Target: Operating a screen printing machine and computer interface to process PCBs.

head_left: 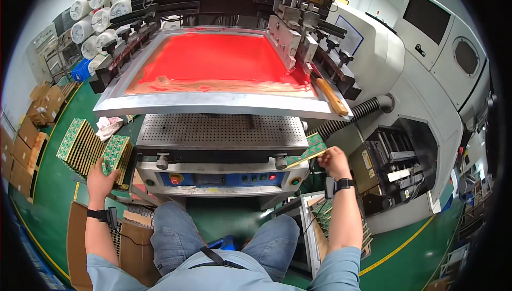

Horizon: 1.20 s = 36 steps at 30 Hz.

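Observation:
My left hand (101,183) is at the near end of a stack of green circuit boards (116,149), its fingers and thumb around the edge of the top board. A second, spaced row of green boards (80,141) stands just left of it. My right hand (335,163) pinches the outer end of a green circuit board (312,148) beside the machine's right side. Part of that board is hidden behind the perforated metal table (224,131). Above the table, a silver screen frame (224,102) carries a screen coated with red ink (218,59).
A wooden-handled spatula (330,97) lies on the frame's right corner. Below the table is a blue control panel (229,179) with buttons. More boards sit in a rack (325,219) by my right forearm. A cardboard box (133,251) stands at lower left; a white machine (426,88) fills the right.

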Each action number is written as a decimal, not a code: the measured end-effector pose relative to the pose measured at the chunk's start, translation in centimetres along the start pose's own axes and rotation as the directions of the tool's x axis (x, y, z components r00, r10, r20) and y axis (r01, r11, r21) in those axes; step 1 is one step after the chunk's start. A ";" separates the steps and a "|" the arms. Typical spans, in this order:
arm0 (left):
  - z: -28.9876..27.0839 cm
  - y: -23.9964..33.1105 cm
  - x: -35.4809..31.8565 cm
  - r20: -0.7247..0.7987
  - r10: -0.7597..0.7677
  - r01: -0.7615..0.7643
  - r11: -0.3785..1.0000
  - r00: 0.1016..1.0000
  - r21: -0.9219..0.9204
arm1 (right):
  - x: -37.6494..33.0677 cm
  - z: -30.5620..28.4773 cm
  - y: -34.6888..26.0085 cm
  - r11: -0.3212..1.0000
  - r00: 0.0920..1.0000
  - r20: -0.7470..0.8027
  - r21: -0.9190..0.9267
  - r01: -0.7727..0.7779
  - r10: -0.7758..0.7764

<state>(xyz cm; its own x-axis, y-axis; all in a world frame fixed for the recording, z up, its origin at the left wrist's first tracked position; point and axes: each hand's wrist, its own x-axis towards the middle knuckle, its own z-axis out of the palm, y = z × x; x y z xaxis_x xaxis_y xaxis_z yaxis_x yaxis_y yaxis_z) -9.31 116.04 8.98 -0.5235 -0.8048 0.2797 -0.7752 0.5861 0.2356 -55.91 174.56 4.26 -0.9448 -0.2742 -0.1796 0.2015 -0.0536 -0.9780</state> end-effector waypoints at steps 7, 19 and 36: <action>-4.1 1.3 0.5 -0.145 0.140 -0.163 0.972 0.980 -0.167 | 3.3 -0.7 4.3 0.981 0.980 0.025 0.016 -0.195 0.195; -6.6 15.0 6.8 -0.025 0.703 -0.480 0.458 0.711 -0.748 | -6.5 11.9 -7.6 0.850 0.880 -0.043 -0.284 0.444 -0.473; -6.1 23.7 12.8 -0.065 0.871 -0.813 0.426 0.488 -0.396 | -3.2 25.5 -7.6 0.183 0.687 0.530 -0.710 0.680 -0.496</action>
<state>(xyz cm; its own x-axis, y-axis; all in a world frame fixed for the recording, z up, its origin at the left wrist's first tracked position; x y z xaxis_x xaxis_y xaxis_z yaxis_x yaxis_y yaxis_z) -32.22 120.22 23.84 -0.9072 0.1239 0.4021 0.2356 0.9414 0.2415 -47.81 151.38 14.93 -0.6122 -0.6712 0.4180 -0.7891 0.4852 -0.3767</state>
